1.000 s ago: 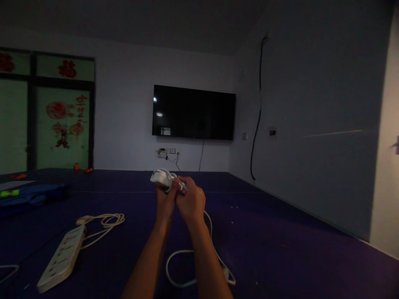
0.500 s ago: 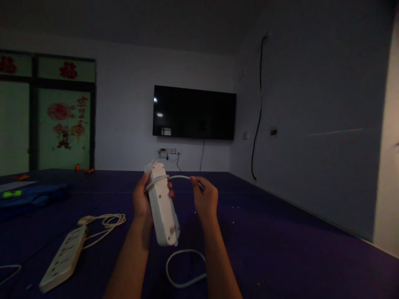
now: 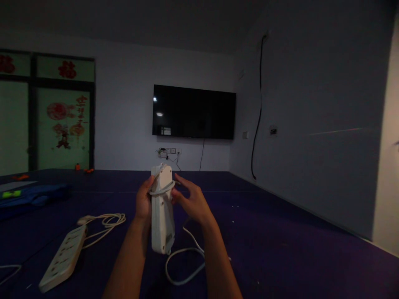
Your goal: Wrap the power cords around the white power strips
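A dark purple surface (image 3: 280, 241) is spread over the lower half of the frame. A glass door (image 3: 64, 124), marked with red decorations, is seen at upper left. A flat black TV (image 3: 193, 112) is mounted on the wall at upper centre. A dark cable (image 3: 258, 116) is hung down the wall at right of centre. A blue cloth (image 3: 37, 196) is laid at the left edge, with a yellow-green item (image 3: 11, 194) placed on it.

A white power strip (image 3: 162, 220) is held up at lower centre, stood nearly upright, screw-dotted side turned to the camera. A second power strip (image 3: 64, 258) is laid at lower left, sockets up, its cable (image 3: 109, 222) bunched just beside its far end.

The held strip is gripped along its left edge by the left hand (image 3: 143, 201), thumb and fingers closed on it. The right hand (image 3: 193, 201) is placed at the strip's right edge, thumb and forefinger part-open, with the white cord (image 3: 162, 192) run between them; whether it is pinched cannot be told. The cord is wrapped across the strip's upper part; a loop is laid on the surface below. Small orange pieces (image 3: 89, 170) are placed near the door, mid-left.
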Demonstrator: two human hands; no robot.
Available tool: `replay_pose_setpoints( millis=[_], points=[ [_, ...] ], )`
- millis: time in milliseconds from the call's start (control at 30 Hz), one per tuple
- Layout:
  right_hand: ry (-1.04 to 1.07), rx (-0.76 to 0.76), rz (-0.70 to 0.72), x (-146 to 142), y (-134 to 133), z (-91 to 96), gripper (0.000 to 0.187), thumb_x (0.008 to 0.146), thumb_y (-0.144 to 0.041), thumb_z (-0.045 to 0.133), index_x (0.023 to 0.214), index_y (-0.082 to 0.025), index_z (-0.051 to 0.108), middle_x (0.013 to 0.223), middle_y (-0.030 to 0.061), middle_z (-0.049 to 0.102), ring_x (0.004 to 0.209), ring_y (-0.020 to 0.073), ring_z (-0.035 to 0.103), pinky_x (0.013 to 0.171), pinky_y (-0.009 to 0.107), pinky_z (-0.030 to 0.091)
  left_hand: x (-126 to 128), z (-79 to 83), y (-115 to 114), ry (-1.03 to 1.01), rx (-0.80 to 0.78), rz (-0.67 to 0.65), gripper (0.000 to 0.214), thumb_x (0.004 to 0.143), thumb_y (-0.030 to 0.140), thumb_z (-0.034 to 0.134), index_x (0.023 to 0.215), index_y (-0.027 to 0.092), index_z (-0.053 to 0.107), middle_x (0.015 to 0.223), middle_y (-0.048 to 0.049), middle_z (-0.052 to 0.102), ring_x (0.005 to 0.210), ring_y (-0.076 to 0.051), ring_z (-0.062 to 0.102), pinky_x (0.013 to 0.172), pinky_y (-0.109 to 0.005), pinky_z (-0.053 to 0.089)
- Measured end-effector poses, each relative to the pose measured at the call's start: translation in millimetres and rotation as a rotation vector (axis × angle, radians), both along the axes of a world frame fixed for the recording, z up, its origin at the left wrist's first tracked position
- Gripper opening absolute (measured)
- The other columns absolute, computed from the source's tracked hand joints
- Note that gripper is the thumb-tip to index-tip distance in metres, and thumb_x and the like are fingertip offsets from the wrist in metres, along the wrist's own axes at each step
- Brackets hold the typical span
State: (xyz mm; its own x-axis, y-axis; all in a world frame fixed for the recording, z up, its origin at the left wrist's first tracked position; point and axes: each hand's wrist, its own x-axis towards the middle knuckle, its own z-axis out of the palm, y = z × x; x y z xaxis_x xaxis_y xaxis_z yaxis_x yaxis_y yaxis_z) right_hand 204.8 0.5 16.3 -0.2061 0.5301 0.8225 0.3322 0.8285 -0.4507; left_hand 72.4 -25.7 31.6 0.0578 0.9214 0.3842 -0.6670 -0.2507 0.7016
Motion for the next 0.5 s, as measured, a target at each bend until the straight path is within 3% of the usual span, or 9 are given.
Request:
replay_pose_setpoints(
  millis=[67,167,333,500],
  points=[
    [-0.057,-0.06,0.077,-1.9,-2.9,0.3,0.06,0.07,-0.039,0.07,0.125,-0.018,0.056,0.103,0.0075,0.068,0.086,0.0176,0.063,0.079,0.032,0.049,-0.6,-2.9,3.3,0.009,-0.027,0.01,0.052,0.067,0.048,0.059,0.103,0.01,0.065,0.071,-0.009,0.069,0.067,-0.026,0.067,0.055,-0.032,0.053],
    [-0.06,-0.066,0.025,-3.4,-4.4,0.4,0.069,0.061,-0.039,0.077,0.124,-0.018,0.057,0.097,0.0063,0.068,0.081,0.0182,0.061,0.071,0.03,0.049,-2.4,-7.6,9.7,0.052,-0.035,0.029,0.05,0.066,0.049,0.062,0.097,0.01,0.067,0.069,-0.0085,0.07,0.068,-0.025,0.067,0.056,-0.03,0.053],
    [0.037,0.031,-0.273,-9.8,-10.8,3.5,0.076,0.055,-0.042,0.078,0.125,-0.021,0.056,0.097,0.0066,0.066,0.089,0.0221,0.061,0.079,0.033,0.047,-0.3,-12.8,23.3,0.107,0.062,0.081,0.062,0.067,0.066,0.059,0.1,0.013,0.066,0.079,-0.0085,0.072,0.08,-0.026,0.067,0.065,-0.03,0.053],
    [0.077,0.02,-0.598,-24.6,-15.3,2.0,0.064,0.063,-0.036,0.072,0.124,-0.023,0.056,0.094,0.0048,0.063,0.082,0.0218,0.061,0.068,0.03,0.046,12.1,-17.5,36.2,0.142,0.114,0.402,0.063,0.068,0.065,0.061,0.107,0.015,0.061,0.1,-0.01,0.069,0.098,-0.024,0.063,0.079,-0.029,0.049]
  ],
)
